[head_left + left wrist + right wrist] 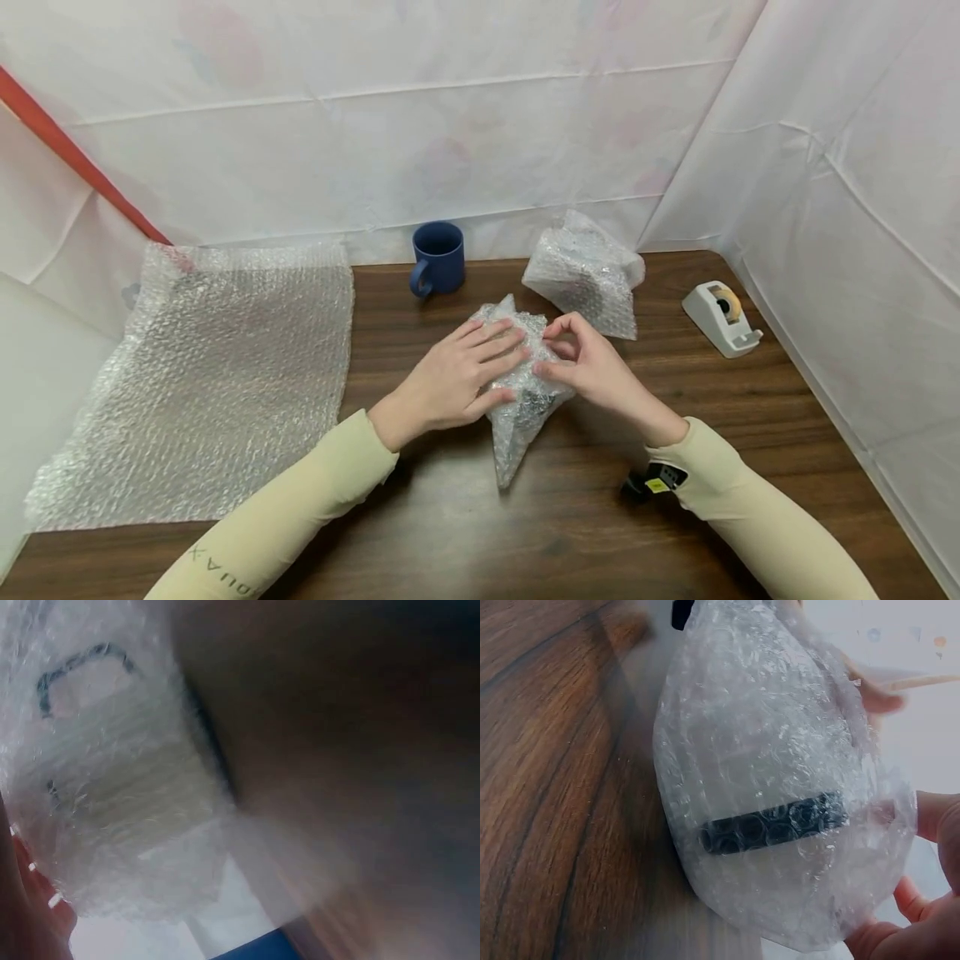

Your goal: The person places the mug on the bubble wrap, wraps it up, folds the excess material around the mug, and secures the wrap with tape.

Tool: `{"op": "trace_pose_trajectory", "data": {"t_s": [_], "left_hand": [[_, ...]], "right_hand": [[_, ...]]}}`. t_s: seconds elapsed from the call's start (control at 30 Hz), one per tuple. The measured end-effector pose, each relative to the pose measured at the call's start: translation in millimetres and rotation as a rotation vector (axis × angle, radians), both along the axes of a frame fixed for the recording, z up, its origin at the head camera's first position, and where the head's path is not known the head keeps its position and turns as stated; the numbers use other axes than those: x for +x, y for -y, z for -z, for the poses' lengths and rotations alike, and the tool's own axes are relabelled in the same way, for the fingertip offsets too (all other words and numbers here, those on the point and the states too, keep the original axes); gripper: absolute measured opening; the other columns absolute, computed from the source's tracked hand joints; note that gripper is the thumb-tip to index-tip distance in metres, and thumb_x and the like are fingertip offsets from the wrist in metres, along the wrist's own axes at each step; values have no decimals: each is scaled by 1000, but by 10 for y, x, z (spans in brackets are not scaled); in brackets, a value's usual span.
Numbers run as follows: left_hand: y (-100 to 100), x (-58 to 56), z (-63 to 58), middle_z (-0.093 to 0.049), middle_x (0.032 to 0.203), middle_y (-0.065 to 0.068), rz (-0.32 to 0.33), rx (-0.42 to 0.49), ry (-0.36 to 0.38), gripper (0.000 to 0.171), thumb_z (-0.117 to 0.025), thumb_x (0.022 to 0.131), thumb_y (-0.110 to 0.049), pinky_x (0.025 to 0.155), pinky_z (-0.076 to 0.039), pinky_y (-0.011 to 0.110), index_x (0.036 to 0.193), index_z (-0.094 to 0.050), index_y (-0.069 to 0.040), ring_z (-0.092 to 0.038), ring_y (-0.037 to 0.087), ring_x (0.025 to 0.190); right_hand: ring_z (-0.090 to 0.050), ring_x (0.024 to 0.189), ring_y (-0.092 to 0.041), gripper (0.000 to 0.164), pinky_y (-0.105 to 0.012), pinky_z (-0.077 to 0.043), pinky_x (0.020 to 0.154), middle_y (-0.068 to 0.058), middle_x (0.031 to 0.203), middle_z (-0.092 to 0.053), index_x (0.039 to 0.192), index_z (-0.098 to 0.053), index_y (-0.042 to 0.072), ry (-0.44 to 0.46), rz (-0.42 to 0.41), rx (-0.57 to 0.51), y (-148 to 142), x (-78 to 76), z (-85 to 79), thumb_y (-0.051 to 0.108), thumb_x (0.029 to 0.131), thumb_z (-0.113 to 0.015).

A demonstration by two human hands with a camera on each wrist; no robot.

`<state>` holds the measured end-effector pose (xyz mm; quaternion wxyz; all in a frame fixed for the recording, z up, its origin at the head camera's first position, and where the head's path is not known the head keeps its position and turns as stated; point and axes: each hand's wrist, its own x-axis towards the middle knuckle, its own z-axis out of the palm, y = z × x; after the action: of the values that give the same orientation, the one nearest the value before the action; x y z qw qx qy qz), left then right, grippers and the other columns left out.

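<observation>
Mug (444, 262), parcel (588, 279) beyond bundle (531, 406) | tape dispenser (717, 327) right | bubble-wrap sheet (232, 375) left

Person (780, 521) is wearing pale yellow sleeves (315, 504), dark lettering (213, 564) is marking the near left, yellow-patched black device (672, 473) is showing at right
</observation>
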<state>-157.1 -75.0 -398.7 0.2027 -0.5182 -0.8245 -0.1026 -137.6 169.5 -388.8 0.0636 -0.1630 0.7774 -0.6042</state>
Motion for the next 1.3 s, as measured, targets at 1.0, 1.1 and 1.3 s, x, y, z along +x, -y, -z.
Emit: {"op": "trace_pose_trajectory", "data": {"t_s": [1.0, 1.1, 1.3], "left_hand": [[66, 36, 69, -27, 162, 1, 67, -65, 169, 75, -18, 100, -67, 120, -7, 51, 156, -37, -20, -12, 26, 151], [67, 33, 70, -26, 163, 1, 65, -66, 178, 74, -19, 100, -67, 120, -6, 51, 156, -36, -21, -11, 25, 152], [65, 28, 78, -26, 163, 0, 62, -59, 186, 74, -20, 100, -67, 120, -6, 50, 156, -36, -21, -11, 25, 152]], "right_hand": [[-49, 109, -54, 53, -64, -36, 89, -38, 122, -52, 130, -46, -14, -156, 389, 831, -2387, -307, 21, 14, 92, -70], [-54, 103, -47, 54, -55, -41, 83, -35, 116, -57, 129, -45, -12, -90, 365, 830, -2496, -339, 74, 17, 91, -72], [-55, 79, -2, 48, -21, -43, 64, -20, 94, -67, 118, -41, -13, -17, 338, 680, -2644, -376, 144, 10, 90, -73]]}}
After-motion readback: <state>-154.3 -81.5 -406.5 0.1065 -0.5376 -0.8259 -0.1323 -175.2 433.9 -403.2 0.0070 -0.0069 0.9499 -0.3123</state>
